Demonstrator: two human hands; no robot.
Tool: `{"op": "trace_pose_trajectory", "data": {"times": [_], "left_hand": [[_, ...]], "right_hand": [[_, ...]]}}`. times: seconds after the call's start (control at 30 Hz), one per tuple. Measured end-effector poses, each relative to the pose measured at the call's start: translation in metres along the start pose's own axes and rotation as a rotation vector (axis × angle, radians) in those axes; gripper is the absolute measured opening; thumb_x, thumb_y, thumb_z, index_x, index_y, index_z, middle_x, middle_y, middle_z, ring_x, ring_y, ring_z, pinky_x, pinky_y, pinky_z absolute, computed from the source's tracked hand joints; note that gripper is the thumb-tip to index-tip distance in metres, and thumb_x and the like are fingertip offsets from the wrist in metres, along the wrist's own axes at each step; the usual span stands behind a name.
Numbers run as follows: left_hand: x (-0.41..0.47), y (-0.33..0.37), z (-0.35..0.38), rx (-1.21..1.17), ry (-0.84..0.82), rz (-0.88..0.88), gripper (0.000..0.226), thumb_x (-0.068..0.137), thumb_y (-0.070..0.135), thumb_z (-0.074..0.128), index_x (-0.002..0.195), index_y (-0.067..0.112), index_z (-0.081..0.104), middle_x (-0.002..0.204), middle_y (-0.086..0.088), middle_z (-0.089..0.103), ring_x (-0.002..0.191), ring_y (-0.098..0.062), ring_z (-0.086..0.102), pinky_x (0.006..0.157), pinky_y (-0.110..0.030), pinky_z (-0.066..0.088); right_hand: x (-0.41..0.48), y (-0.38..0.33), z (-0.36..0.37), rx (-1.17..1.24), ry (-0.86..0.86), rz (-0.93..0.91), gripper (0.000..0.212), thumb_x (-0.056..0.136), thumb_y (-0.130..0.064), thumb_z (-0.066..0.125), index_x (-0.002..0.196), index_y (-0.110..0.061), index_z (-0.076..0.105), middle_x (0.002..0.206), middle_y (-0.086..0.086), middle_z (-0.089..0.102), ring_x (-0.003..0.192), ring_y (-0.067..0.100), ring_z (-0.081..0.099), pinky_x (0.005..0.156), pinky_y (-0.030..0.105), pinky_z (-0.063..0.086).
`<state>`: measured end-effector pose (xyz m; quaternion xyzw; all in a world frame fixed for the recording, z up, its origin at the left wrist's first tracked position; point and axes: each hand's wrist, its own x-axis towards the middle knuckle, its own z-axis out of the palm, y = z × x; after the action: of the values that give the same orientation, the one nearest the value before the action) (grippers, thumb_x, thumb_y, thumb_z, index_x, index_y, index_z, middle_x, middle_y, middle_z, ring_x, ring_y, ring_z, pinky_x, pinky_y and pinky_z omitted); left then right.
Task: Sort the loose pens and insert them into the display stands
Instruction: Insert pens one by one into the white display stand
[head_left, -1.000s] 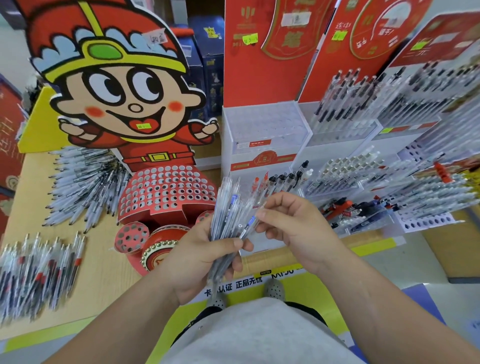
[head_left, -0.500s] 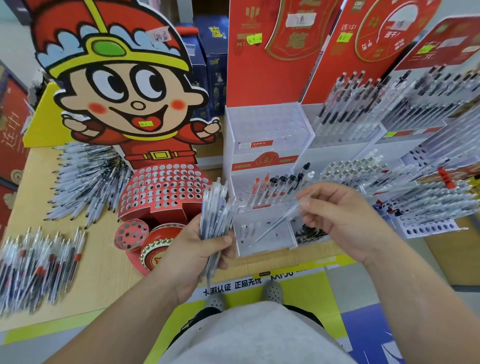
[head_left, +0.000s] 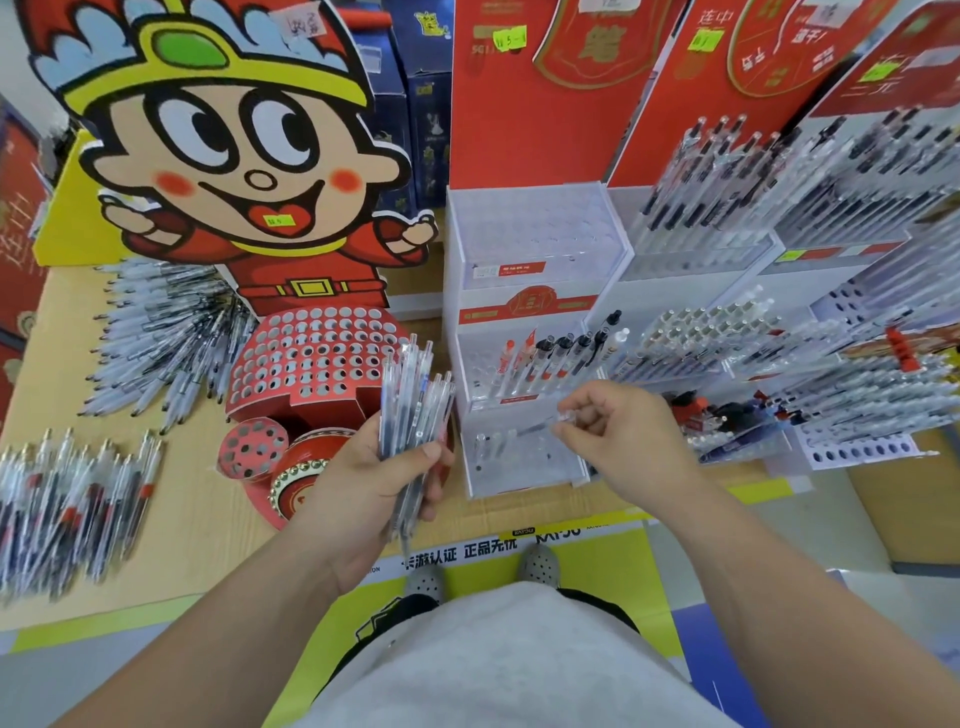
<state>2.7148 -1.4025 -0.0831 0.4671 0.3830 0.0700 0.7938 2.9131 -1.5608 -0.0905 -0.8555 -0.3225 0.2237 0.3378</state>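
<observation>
My left hand (head_left: 374, 488) grips a bundle of clear pens (head_left: 413, 410), held upright in front of the red perforated cartoon stand (head_left: 311, 358). My right hand (head_left: 623, 441) pinches a single clear pen (head_left: 540, 428) by its top end, its tip pointing left and down over the lowest tier of the white tiered display stand (head_left: 519, 467). That tier holds a few clear pens on its left side. The tier above carries a short row of red and black capped pens (head_left: 561, 353).
Loose pen piles lie on the wooden table at far left (head_left: 67, 499) and behind it (head_left: 166, 338). Full pen racks (head_left: 779, 218) crowd the right side. Red backboards (head_left: 545, 88) rise behind the stands. My shoes (head_left: 537, 564) stand on the yellow floor.
My right hand drew one pen out of the bundle, carried it right, then lowered it over the white stand's lowest tier. The left hand kept the bundle upright.
</observation>
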Motion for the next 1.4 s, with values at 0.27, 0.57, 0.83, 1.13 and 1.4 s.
{"op": "trace_pose_trajectory", "data": {"times": [0.27,0.57,0.83,1.13,1.4], "left_hand": [[-0.001,-0.001,-0.002,-0.022,0.01,0.001,0.02,0.097,0.002,0.058,0.114,0.012,0.063,0.089,-0.011,0.067,0.063,-0.019,0.056,0.051,-0.03,0.048],[0.001,0.006,0.005,-0.085,-0.015,0.004,0.027,0.096,0.002,0.057,0.122,0.01,0.06,0.094,-0.014,0.066,0.062,-0.018,0.056,0.053,-0.031,0.048],[-0.003,0.001,0.004,-0.055,-0.012,-0.021,0.022,0.096,0.002,0.059,0.115,0.011,0.062,0.089,-0.011,0.066,0.063,-0.018,0.056,0.054,-0.031,0.048],[-0.007,0.007,0.008,-0.041,-0.12,0.004,0.024,0.096,-0.004,0.054,0.114,0.01,0.061,0.084,-0.012,0.067,0.059,-0.019,0.055,0.05,-0.03,0.047],[-0.005,0.014,0.017,0.028,-0.332,0.011,0.035,0.081,0.007,0.067,0.116,0.01,0.061,0.084,-0.014,0.067,0.055,-0.02,0.056,0.049,-0.03,0.047]], "right_hand": [[0.012,0.017,0.021,-0.165,-0.055,-0.056,0.011,0.086,-0.019,0.077,0.096,-0.016,0.072,0.069,-0.014,0.061,0.063,-0.001,0.059,0.062,0.015,0.046],[0.02,0.025,0.049,-0.243,-0.137,-0.03,0.027,0.091,-0.025,0.073,0.114,-0.012,0.071,0.09,-0.001,0.072,0.072,0.01,0.059,0.071,0.021,0.045],[0.028,0.024,0.056,-0.3,-0.149,-0.009,0.024,0.092,-0.026,0.069,0.113,-0.013,0.07,0.092,0.002,0.073,0.08,0.017,0.065,0.079,0.032,0.055],[0.011,0.009,0.035,-0.202,-0.107,0.041,0.04,0.083,-0.024,0.079,0.121,-0.021,0.068,0.074,-0.014,0.066,0.07,0.002,0.062,0.076,0.027,0.055],[-0.013,-0.065,-0.001,0.689,-0.213,0.179,0.007,0.088,-0.014,0.073,0.095,-0.015,0.074,0.075,0.006,0.074,0.065,0.016,0.066,0.056,0.026,0.05]]}}
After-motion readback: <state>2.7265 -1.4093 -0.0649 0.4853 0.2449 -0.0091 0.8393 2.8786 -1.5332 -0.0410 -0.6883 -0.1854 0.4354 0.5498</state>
